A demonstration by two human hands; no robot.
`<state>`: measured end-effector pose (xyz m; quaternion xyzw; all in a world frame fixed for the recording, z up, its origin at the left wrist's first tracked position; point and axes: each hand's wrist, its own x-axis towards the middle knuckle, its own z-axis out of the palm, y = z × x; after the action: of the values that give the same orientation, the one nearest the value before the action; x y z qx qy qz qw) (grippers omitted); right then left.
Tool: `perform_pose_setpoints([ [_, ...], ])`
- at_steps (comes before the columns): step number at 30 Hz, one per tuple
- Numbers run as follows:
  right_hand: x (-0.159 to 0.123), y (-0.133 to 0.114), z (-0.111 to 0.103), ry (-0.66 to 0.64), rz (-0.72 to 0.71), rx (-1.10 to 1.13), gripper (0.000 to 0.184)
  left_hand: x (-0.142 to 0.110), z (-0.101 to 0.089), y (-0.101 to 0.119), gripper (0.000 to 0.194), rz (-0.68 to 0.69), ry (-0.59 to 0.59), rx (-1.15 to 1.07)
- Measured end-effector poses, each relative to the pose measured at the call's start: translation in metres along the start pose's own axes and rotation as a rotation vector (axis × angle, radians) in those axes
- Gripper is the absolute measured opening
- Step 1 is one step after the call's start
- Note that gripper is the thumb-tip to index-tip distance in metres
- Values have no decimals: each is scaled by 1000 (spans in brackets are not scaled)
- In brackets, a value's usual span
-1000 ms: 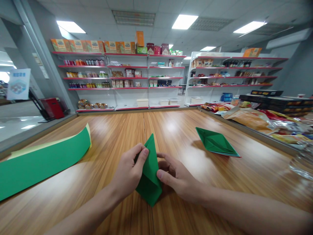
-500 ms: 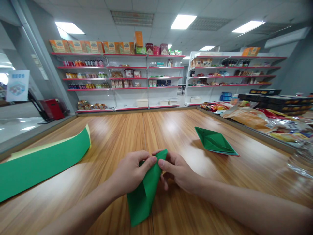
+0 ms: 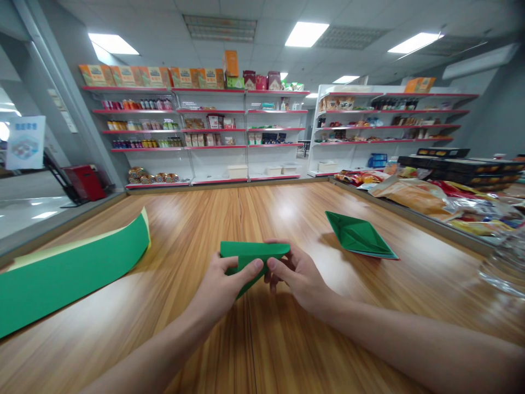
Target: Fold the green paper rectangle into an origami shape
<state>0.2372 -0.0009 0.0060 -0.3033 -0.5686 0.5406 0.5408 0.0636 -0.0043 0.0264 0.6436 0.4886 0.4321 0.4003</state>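
A folded piece of green paper (image 3: 256,250) is held up above the wooden table, its long edge lying crosswise at the top and a point hanging below. My left hand (image 3: 229,282) grips it from the left, thumb pressed on the near face. On the other side my right hand (image 3: 297,276) pinches it with the thumb in front and fingers behind, partly hidden. Both thumbs nearly meet at the paper's lower middle. To the right lies a folded green paper piece (image 3: 361,234) with creased facets, with other coloured layers showing beneath its edge.
A stack of long green paper (image 3: 77,273) with a curled end and yellowish underside lies at left. Snack bags (image 3: 414,197) and black boxes (image 3: 459,167) line the right side, near a clear container (image 3: 504,268). Shelves (image 3: 213,145) of goods stand beyond the wooden table (image 3: 184,219).
The green paper has been turned from hanging lengthwise toward me to lying crosswise between my hands. Both hands still hold it. The other papers stay put.
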Motion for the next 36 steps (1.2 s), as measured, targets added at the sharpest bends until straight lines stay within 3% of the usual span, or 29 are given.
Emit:
perform_pose_setpoints([
  [2,0,0,0,1,1,6,39,0,0,1,37,-43,-28,-84],
  [11,1,-4,-2,27,48,-24,41,-4,2,-4,34,9,124,-77],
  [18,2,0,-4,5,-31,-34,37,-6,0,1,34,21,190,16],
  [36,4,-2,-5,-28,-50,-115,40,-10,4,3,34,60,255,-2],
])
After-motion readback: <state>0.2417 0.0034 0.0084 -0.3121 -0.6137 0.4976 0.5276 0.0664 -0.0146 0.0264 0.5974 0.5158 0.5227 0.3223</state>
